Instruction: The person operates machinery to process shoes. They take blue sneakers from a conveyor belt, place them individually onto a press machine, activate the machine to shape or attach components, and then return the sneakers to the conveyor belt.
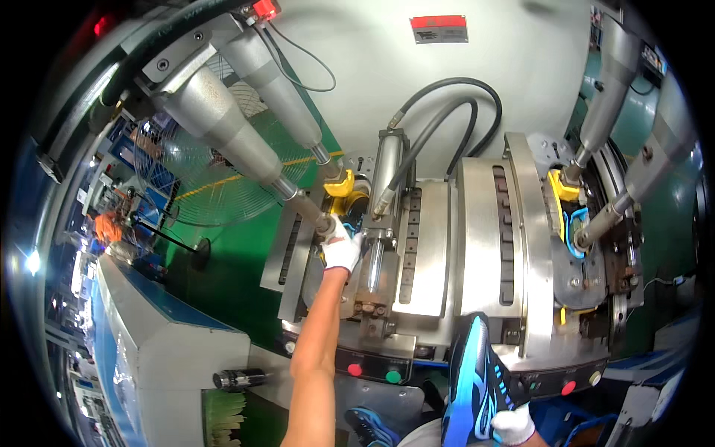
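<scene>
My left hand [342, 251], in a white glove, reaches into the left station of a press machine. It lies against the lower end of a metal press rod [322, 221], beside a dark shoe with blue parts [356, 208] that is partly covered by a yellow pad [340, 184]. Its fingers are partly hidden there, so I cannot tell their grip. At the lower right, my gloved right hand [514, 425] is closed on the side of a black and blue sneaker [469, 380], held toe up with its blue sole edge turned left.
Another shoe [576, 231] sits clamped in the right station under a yellow pad [564, 189]. A steel cylinder [387, 171] with black hoses stands between the stations. Red [355, 369] and green [393, 377] buttons line the front. A large fan [205, 171] stands left.
</scene>
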A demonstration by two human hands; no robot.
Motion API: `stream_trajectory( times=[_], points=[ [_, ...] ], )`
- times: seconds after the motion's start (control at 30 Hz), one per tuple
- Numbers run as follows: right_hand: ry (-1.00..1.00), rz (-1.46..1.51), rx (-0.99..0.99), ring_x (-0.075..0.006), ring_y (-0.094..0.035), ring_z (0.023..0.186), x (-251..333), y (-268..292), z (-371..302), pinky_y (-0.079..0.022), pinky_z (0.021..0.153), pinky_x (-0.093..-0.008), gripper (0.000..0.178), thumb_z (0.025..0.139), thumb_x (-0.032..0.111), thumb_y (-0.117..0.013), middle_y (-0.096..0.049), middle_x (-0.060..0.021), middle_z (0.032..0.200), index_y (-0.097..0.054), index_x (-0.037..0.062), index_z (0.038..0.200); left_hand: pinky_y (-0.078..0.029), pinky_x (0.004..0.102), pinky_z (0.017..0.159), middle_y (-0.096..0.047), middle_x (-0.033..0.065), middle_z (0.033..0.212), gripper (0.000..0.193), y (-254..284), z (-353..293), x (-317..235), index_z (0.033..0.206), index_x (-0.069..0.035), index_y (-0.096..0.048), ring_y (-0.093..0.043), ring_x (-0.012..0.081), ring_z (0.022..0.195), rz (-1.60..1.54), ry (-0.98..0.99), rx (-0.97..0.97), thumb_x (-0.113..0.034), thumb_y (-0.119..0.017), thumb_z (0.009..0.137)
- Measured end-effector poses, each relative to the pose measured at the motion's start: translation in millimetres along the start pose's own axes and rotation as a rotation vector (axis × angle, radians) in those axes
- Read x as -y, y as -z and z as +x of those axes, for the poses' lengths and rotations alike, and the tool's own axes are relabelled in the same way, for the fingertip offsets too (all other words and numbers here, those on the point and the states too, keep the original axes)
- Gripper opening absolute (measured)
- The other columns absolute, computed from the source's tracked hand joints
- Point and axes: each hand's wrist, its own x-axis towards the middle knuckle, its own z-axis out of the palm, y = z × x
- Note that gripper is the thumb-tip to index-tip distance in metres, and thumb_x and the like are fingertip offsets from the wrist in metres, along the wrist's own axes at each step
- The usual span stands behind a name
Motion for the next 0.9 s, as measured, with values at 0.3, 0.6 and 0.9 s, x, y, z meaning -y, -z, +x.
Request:
stream_trajectory(
  times=[0.3,0.6,0.9],
  points=[
    [0.165,-0.179,-0.225,-0.0261,-0.07,0.103,-4,-13,10,-0.059,0.09,-0.0399,0.07,0.081,0.003,-0.072,-0.067,-0.0154,0.123,-0.047,-0.0023,0.147,-0.05,0.0492,0.102,-0.066,0.0295,0.126,0.074,115,41,-22,0.137,0.003,-0.051,-0.064,0.0441,0.118,-0.218,0.112,0.171,-0.042,-0.075,0.083],
    [0.154,-0.22,-0.036,-0.0194,-0.072,0.088,-34,-98,158,-0.062,0.075,-0.0331,0.038,0.091,0.005,-0.073,-0.072,-0.0093,0.107,-0.062,-0.0005,0.127,-0.056,0.0366,0.093,-0.072,0.0174,0.114,0.07,279,-215,17,0.139,-0.002,-0.054,-0.071,0.0232,0.102,-0.663,0.367,-0.185,-0.017,-0.087,0.08],
    [0.14,-1.006,-0.33,-0.0264,-0.065,0.07,-71,-115,480,-0.053,0.063,-0.0405,0.011,0.08,0.006,-0.074,-0.067,-0.009,0.081,-0.067,0.0107,0.087,-0.05,0.0473,0.101,-0.07,0.0241,0.119,0.075,301,-464,62,0.137,-0.007,-0.057,-0.067,0.0387,0.111,-0.273,1.144,0.134,-0.028,-0.086,0.071]
  ],
)
